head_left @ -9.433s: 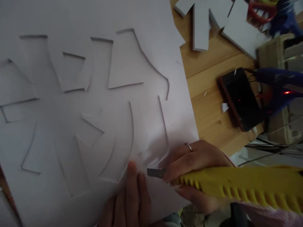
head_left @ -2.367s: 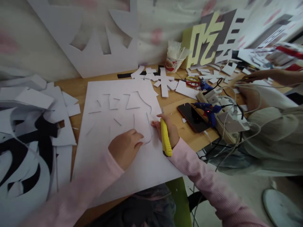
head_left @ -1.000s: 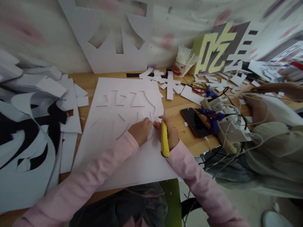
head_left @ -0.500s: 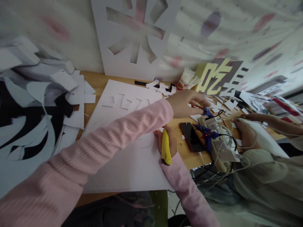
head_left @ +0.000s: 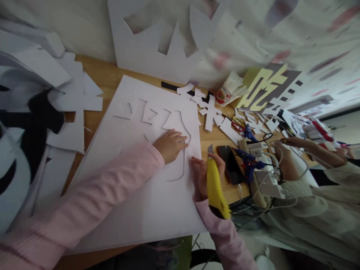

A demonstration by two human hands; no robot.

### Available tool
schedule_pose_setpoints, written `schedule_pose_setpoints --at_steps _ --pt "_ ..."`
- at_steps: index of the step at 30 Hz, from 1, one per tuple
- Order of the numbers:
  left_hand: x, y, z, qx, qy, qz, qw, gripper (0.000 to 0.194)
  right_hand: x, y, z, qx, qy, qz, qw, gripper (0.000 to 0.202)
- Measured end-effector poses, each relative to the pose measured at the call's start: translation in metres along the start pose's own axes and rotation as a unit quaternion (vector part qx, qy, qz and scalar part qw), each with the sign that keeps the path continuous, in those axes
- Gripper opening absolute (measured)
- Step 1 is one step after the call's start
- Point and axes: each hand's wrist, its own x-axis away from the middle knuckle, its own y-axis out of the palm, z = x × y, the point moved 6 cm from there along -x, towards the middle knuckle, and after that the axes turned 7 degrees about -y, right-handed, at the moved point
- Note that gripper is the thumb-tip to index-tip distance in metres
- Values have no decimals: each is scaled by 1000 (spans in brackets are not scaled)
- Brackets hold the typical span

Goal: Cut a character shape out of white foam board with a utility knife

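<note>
Apparently between strokes of cutting: left hand (head_left: 169, 145) lay on the white board (head_left: 165, 213), fingers slightly spread near the cut outlines (head_left: 184, 165); right hand (head_left: 200, 178) was wrapped round the yellow cutter (head_left: 215, 183), blade (head_left: 210, 148) out, off the lines. Board sat on the wooden table (head_left: 94, 69). Next stroke likely called for tip in line, left fingers clear. Yellow character (head_left: 261, 89) looked like 吃; paper cup (head_left: 223, 95) print unreadable.

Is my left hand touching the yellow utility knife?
Apart: the head view shows white board between your left hand and the yellow utility knife in your right hand.
</note>
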Motion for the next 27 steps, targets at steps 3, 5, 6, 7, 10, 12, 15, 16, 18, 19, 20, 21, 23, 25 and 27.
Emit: schedule_pose_setpoints --at_steps 3,5,6,7,10,12,15,16,18,19,20,21,23,25,27 --pt "2 3 0 -52 14 -11 998 33 1 -7 -2 -42 -29 -3 999 29" --pt "3 3 -1 -57 18 -10 998 32 1 -11 -6 -61 -61 -26 996 29" --pt "3 3 -1 -56 20 -10 998 31 0 -13 -10 -72 -74 -35 994 30" --pt "2 3 -1 -54 21 -9 998 31 0 -13 -14 -85 -77 -43 992 34" --pt "1 2 -1 -41 17 -4 999 31 0 -11 -20 -138 -13 -40 989 38" --pt "0 0 -2 -32 15 -4 999 32 1 -8 -22 -150 46 -28 987 29" --pt "0 -1 -3 -21 11 -14 1000 39 5 -5 -25 -110 86 -24 990 21" --pt "0 -1 -4 -18 9 -16 1000 39 6 -4 -27 -81 89 -24 992 21" --pt "-1 -1 -4 -12 6 -18 1000 39 7 -5 -32 -19 77 -17 997 22" --pt "-1 -1 -5 -9 4 -19 1000 39 7 -3 -34 6 73 -20 997 20" --pt "-1 -1 -5 -7 2 -20 1000 39 8 -2 -37 27 69 -25 997 19" --pt "-2 0 -5 -5 0 -21 1000 40 8 1 -40 45 68 -33 996 17" --pt "-2 1 -6 0 -3 -24 1000 42 9 6 -45 90 69 -49 992 15" --pt "-2 2 -7 5 -4 -27 1000 47 9 9 -50 153 54 -55 985 16" --pt "-2 3 -8 8 -4 -25 1000 51 10 11 -53 206 30 -71 976 16"
